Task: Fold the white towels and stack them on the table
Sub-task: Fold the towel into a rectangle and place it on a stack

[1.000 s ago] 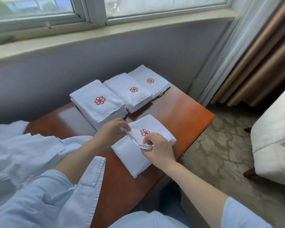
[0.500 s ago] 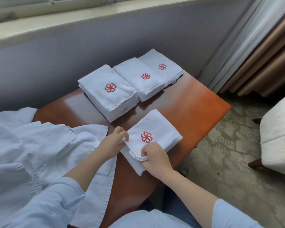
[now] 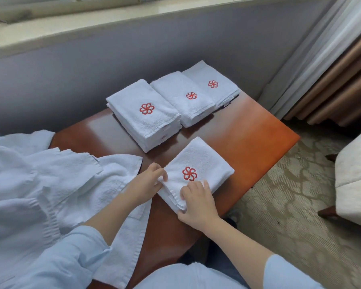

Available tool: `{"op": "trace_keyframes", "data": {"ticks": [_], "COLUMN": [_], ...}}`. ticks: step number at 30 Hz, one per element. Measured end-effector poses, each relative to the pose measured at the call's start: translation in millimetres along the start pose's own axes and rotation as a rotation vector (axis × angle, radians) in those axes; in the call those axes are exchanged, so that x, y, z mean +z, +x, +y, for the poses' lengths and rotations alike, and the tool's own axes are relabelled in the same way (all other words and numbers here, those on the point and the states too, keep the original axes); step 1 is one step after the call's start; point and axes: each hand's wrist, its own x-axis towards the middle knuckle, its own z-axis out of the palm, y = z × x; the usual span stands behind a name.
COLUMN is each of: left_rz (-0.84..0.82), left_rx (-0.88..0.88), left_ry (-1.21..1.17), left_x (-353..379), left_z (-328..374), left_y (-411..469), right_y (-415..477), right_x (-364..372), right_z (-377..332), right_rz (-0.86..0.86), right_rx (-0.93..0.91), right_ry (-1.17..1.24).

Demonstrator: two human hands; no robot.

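— What have you got hold of?

— One folded towel point(image 3: 204, 159), white terry, folded to a thick rectangle with a red pinwheel flower stitched on top. It lies on the brown surface point(image 3: 254, 134), set at a slant, and the flower sits just beyond my fingertips.

— Both sets of fingers on it?

— Yes. My left fingers point(image 3: 157, 170) are curled, pinching its near-left corner between thumb and fingertips. My right fingers point(image 3: 191, 189) lie bent over the near edge, thumb against the corner from below; a pinch too, I think, though the thumb's tip is half hidden by the cloth.

— How does the edge look?

— Layered. Several plies show between my two grips, with a small white tag at the hem.

— And further out?

— Beyond my fingers, along the far side, three neat stacks stand in a row, touching each other: the left stack point(image 3: 133, 101) is the tallest, then the middle stack point(image 3: 175, 84) and the right stack point(image 3: 200, 69), each with the same red flower up.

— Anything to the left of your fingers?

— A loose heap of unfolded towels point(image 3: 50, 184), rumpled, running under my left wrist and hanging over the near edge.
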Motion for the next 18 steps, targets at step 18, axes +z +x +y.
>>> {"op": "trace_keyframes", "data": {"ticks": [18], "left_rz": [0.056], "left_rx": [0.311], "left_ry": [0.160], "left_x": [23.7], "left_z": [29.6], "left_y": [-12.9], "right_y": [-26.4], "right_x": [-5.1], "right_z": [60.5], "right_rz": [0.286], "right_rx": [-0.019], "right_ry": [0.107]}}
